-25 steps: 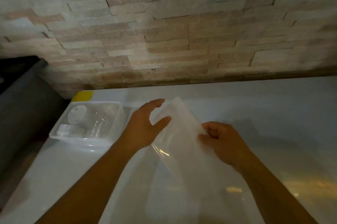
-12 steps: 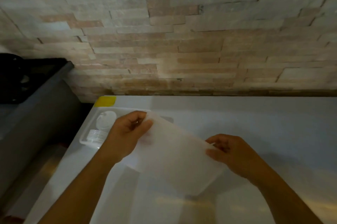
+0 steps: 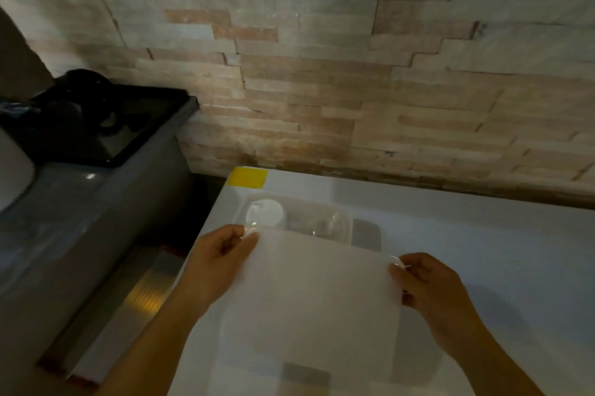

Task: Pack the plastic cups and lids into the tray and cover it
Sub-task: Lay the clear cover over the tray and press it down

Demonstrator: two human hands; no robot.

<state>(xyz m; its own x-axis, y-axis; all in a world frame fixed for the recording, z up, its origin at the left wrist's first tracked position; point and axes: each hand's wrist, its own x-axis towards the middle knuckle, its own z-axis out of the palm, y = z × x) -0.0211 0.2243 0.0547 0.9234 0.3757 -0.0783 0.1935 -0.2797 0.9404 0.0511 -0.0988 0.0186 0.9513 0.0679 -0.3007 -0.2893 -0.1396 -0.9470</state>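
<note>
A translucent white tray cover [image 3: 315, 292] is held flat between both hands, just in front of and partly over the clear plastic tray [image 3: 346, 218]. My left hand [image 3: 219, 254] pinches the cover's far left corner. My right hand [image 3: 428, 283] pinches its far right corner. Inside the tray a round white lid [image 3: 264, 213] lies at the left and clear plastic cups [image 3: 322, 223] lie at the right. The tray's near half is hidden behind the cover.
The tray stands at the far left of a white table [image 3: 483, 234], near a yellow patch [image 3: 248, 177] at the corner. A brick wall [image 3: 322, 73] rises behind. A grey cabinet [image 3: 96, 202] with dark items stands to the left across a gap.
The cover has turned from tilted to flat and moved forward and left toward the tray. Both hands shifted to its far corners. The camera has turned left.
</note>
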